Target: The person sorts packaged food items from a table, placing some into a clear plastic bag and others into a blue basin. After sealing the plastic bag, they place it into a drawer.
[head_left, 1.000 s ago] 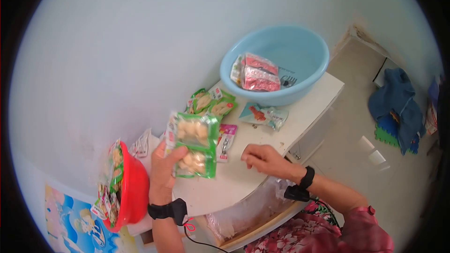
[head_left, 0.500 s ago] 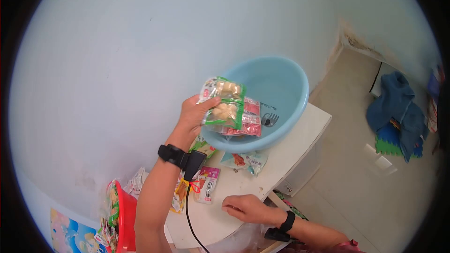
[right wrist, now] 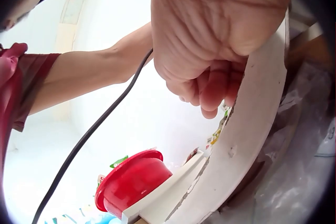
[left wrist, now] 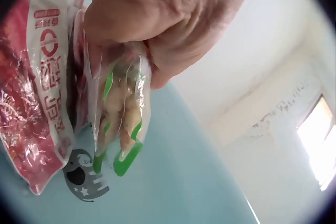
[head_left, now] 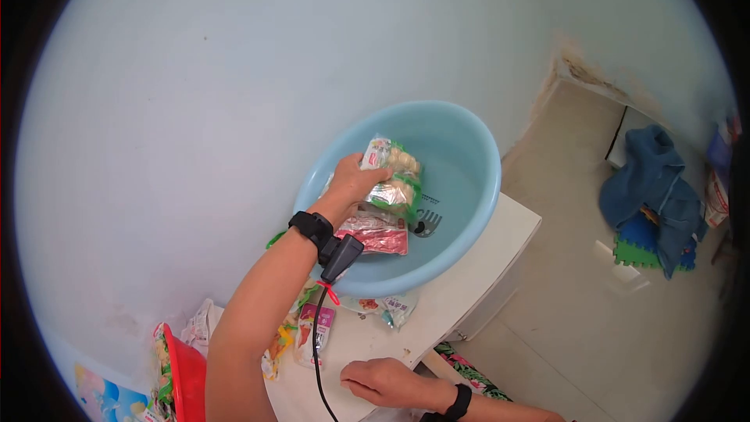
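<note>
My left hand [head_left: 351, 186] is inside the light blue basin [head_left: 486, 180], gripping clear packets with green edges [head_left: 405, 181] and pale, ball-like food in them. In the left wrist view the green-edged packets [left wrist: 122, 111] hang from the fingers, close beside red-and-white food packets [left wrist: 39, 92]. These red packets [head_left: 380, 236] lie in the basin under the hand in the head view. Near the table's front edge, my right hand [head_left: 388, 383] hovers with loosely curled fingers and nothing showing in them.
On the white table [head_left: 461, 285] lie a teal-and-white packet [head_left: 400, 309], a purple-and-white packet [head_left: 315, 334] and a yellow packet [head_left: 278, 350]. A red basin [head_left: 190, 379] of packets stands at lower left. Beneath the tabletop, an open drawer holds clear plastic [right wrist: 296, 166].
My left hand has carried the green-edged packets from over the table up and right into the blue basin. My right hand stays near the table's front edge. The view has shifted.
</note>
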The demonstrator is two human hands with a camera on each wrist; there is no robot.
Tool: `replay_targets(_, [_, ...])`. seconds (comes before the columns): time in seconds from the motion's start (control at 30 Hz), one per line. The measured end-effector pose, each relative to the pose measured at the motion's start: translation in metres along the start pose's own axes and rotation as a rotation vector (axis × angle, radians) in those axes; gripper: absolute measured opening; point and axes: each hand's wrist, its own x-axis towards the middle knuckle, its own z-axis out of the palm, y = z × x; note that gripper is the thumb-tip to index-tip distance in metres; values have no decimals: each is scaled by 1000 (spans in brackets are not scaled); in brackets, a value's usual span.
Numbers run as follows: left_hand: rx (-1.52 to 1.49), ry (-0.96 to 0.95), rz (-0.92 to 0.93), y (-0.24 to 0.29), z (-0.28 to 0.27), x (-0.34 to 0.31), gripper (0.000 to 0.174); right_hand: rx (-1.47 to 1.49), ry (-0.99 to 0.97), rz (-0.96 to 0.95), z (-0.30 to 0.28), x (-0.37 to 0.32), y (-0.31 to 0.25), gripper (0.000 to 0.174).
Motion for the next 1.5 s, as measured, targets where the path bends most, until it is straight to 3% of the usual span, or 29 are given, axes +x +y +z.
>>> replay_targets(0.07, [117, -56, -14, -10, -8, 10, 48, -11, -19, 13, -3, 0, 1, 13])
replay_targets(0.17, [634, -70, 41, 15, -19, 2, 64, -29, -54, 45, -3, 2, 2, 13])
replay_targets(0.27, [609, 8, 26, 20, -37, -14, 75, -52, -37, 43, -5, 2, 2, 14])
replay_targets(0.3, [588, 62, 134, 17, -41, -28, 76, -69, -27, 39, -7, 2, 2, 14])
replay_targets(0.5, [145, 183, 315, 10, -55, -182, 46, -67, 65, 2, -10, 4, -3, 9])
replay_targets(0.6, [-33, 222, 175, -22, -63, -269, 38, -80, 67, 29, -9, 5, -6, 9])
replay_targets(0.8, [-51, 266, -101, -91, -76, -421, 29, -136, 28, 105, -7, 5, -13, 10])
replay_targets(0.9, [-196, 304, -208, -129, -78, -484, 27, -120, 37, 162, -4, 5, -13, 8])
replay_targets(1.03, [-8, 350, -294, -167, -59, -549, 23, -9, 65, 309, 3, 6, -18, 7])
replay_targets(1.13, [213, 374, -254, -193, -42, -576, 22, -14, 116, 325, 9, 6, -18, 7])
replay_targets(1.17, [227, 375, -320, -203, -37, -583, 24, -9, 136, 335, 11, 5, -18, 8])
replay_targets(1.27, [532, 401, -184, -232, -24, -600, 27, -34, 171, 341, 16, 1, -19, 9])
replay_targets(1.37, [545, 434, -55, -245, -11, -602, 28, -79, 193, 355, 21, -2, -26, 10])
replay_targets(1.47, [706, 449, -24, -251, -12, -601, 31, -113, 206, 358, 26, 0, -27, 10])
replay_targets(1.5, [667, 481, -94, -253, -12, -602, 34, -125, 213, 361, 27, 0, -28, 10])
